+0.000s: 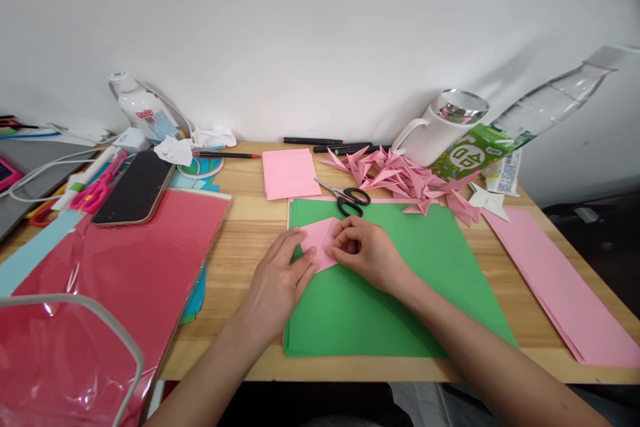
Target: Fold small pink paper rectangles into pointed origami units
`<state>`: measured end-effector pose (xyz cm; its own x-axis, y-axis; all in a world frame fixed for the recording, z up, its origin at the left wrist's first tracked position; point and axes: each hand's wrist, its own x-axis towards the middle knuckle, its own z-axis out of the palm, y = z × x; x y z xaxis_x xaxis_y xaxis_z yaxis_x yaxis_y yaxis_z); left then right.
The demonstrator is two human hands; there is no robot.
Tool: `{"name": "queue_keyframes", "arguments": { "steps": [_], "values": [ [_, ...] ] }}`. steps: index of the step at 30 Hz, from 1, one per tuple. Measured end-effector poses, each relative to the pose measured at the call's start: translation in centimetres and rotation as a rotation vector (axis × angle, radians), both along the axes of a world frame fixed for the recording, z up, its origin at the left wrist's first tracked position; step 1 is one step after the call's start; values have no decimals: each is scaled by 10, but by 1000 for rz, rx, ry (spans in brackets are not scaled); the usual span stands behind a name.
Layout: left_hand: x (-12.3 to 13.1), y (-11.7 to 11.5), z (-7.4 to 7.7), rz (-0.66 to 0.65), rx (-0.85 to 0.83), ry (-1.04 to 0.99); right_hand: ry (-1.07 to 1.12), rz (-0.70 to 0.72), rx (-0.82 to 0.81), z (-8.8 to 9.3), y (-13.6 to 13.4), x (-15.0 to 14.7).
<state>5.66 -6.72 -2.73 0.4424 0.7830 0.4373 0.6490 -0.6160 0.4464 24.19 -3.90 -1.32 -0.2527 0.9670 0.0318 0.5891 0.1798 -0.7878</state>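
Observation:
A small sheet of pink paper (316, 238), partly folded, is between my two hands over a stack of green paper (395, 300). My left hand (285, 270) grips its left and lower edge, thumb on top. At the right edge, my right hand (367, 250) pinches the paper with curled fingers. Black-handled scissors (353, 199) lie just beyond, across the far edge of the green stack. Behind them is a stack of pink paper squares (291, 173). Folded pink paper pieces with pointed tips (395, 177) are heaped at the back right.
To the left lie a red sheet pack (165, 253), a phone (135, 188) and pink scissors (100, 187). A white bottle (145, 107), a white mug (437, 127), a green carton (470, 153) and a clear bottle (555, 103) stand by the wall. Long pink strips (565, 283) lie right.

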Motion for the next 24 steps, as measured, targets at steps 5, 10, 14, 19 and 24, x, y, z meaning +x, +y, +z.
{"name": "queue_keyframes", "arguments": {
  "steps": [5, 10, 14, 19, 24],
  "values": [
    [2, 0, 3, 0, 11, 26, -8, 1, 2, 0, 0, 0],
    [2, 0, 3, 6, 15, 23, -23, 16, 9, -1, 0, 1],
    [1, 1, 2, 1, 2, -15, -26, 12, 13, -1, 1, 1],
    [-2, 3, 2, -15, -27, -100, -26, -1, -2, 0, 1, 0],
    [-2, 4, -1, -13, -11, -146, -25, 6, 9, 0, 1, 0]
  ]
}}
